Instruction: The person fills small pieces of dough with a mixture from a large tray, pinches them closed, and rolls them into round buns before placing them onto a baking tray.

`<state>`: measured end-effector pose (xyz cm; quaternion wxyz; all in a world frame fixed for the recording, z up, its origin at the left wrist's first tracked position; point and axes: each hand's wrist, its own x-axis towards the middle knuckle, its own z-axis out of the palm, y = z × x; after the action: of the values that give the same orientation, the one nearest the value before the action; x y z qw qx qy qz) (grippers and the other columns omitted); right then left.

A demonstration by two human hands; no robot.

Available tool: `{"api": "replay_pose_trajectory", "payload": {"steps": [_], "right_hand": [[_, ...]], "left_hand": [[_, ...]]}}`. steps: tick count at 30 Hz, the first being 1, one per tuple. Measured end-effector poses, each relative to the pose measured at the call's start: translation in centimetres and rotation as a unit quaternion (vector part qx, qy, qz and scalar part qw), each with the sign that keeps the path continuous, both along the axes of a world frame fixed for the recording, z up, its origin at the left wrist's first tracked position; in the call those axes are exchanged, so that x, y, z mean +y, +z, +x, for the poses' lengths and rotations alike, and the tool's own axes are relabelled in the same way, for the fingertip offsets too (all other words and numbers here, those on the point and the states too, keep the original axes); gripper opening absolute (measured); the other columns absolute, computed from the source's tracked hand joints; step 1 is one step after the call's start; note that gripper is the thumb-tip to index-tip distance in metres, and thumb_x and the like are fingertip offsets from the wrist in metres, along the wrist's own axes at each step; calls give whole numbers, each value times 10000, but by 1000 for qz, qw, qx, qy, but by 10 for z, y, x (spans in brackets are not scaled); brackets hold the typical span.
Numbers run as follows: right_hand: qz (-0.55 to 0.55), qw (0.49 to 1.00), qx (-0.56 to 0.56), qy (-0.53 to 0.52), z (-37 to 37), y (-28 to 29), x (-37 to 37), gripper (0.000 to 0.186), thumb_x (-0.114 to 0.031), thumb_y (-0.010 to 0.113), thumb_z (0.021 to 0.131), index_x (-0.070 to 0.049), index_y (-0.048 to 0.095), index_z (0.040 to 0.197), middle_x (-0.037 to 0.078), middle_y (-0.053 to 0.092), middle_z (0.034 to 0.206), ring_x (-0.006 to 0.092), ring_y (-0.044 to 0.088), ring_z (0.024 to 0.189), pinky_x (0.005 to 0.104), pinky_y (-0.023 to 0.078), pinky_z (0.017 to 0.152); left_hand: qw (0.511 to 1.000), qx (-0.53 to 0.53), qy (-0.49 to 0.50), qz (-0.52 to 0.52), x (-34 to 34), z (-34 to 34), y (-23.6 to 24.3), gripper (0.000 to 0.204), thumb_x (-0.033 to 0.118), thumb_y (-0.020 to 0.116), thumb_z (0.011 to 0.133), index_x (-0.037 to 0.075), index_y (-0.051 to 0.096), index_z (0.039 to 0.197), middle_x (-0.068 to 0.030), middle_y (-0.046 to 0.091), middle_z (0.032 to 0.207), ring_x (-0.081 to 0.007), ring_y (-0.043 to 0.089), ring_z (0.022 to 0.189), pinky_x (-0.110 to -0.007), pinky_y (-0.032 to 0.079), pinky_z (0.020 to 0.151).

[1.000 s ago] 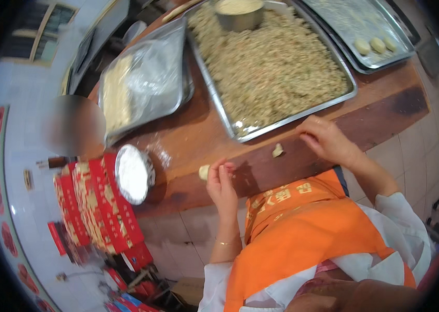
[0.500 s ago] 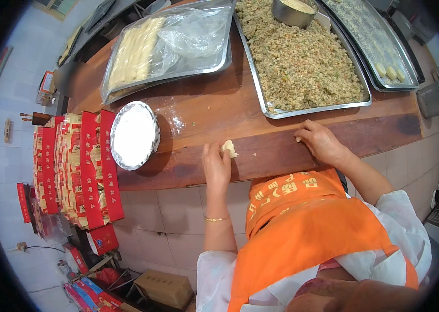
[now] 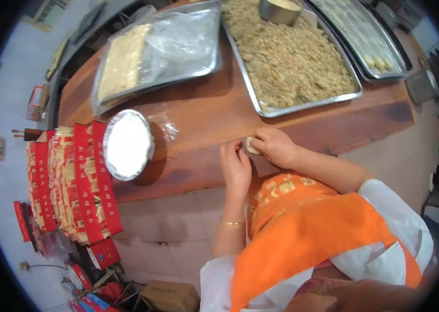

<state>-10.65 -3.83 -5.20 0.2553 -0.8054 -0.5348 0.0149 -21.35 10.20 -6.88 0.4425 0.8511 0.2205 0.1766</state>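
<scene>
My two hands meet over the near edge of the wooden table. A small pale piece of dough (image 3: pixel 252 146) is between them. My right hand (image 3: pixel 277 149) comes in from the right, its bent fingers and thumb closed on the dough. My left hand (image 3: pixel 236 165) is upright with curled fingers, its fingertips at the dough's left side; part of its grip is hidden. Just beyond them lies a metal tray (image 3: pixel 310 104) heaped with crumbly, speckled filling (image 3: pixel 295 62). A round metal cup (image 3: pixel 280 13) of pale crumbs rests on the filling.
Rows of pale dough (image 3: pixel 123 60) lie under clear plastic on a tray at the far left. A round foil-rimmed dish (image 3: pixel 127 145) with a white top stands nearer. Red-and-cream packets (image 3: pixel 69 182) are stacked by the left edge. A floured tray (image 3: pixel 357 39) at the far right holds three dough pieces.
My right hand has moved left and my left hand slightly right, so they have come together at the dough. The whole view has shifted a little.
</scene>
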Motion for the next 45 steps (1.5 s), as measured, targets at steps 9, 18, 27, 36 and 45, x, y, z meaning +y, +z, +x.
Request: {"api": "replay_pose_trajectory", "payload": {"steps": [9, 18, 27, 36, 45], "right_hand": [[135, 987, 79, -30, 39, 90, 13, 297, -33, 658, 847, -55, 655, 1144, 151, 620, 1196, 360, 611, 1087, 418, 513, 920], [156, 972, 150, -93, 36, 94, -37, 248, 28, 630, 861, -30, 662, 1100, 153, 634, 1146, 316, 644, 1017, 366, 545, 835], [128, 952, 155, -231, 46, 96, -105, 194, 83, 610, 828, -5, 682, 986, 156, 668, 1062, 303, 665, 948, 351, 544, 780], [141, 938, 179, -261, 58, 84, -103, 194, 110, 621, 792, -11, 677, 933, 154, 672, 1033, 308, 672, 923, 347, 541, 775], [134, 938, 216, -234, 67, 62, -96, 228, 129, 644, 774, -22, 677, 940, 142, 670, 1016, 303, 675, 910, 349, 551, 752]], "left_hand": [[984, -129, 5, 127, 88, 92, 57, 389, 80, 664, 889, -28, 558, 1248, -219, 511, 1216, -346, 578, 994, -433, 494, 858], [941, 86, 122, 304, 207, 217, 117, 686, 232, 782, 820, 1, 479, 1390, -311, 396, 1436, -437, 441, 1318, -441, 429, 1075], [957, 178, 23, 230, 354, 273, 114, 216, 247, 681, 817, 68, 749, 915, -159, 735, 853, -284, 710, 771, -408, 552, 762], [889, -187, 417, -16, 445, 248, 153, 245, 48, 577, 863, -87, 556, 1066, -237, 655, 924, -327, 698, 759, -416, 572, 658], [844, 51, 74, 529, 291, 201, 120, 641, 133, 685, 820, 61, 460, 1416, -238, 440, 1390, -424, 507, 1218, -490, 455, 950]]}}
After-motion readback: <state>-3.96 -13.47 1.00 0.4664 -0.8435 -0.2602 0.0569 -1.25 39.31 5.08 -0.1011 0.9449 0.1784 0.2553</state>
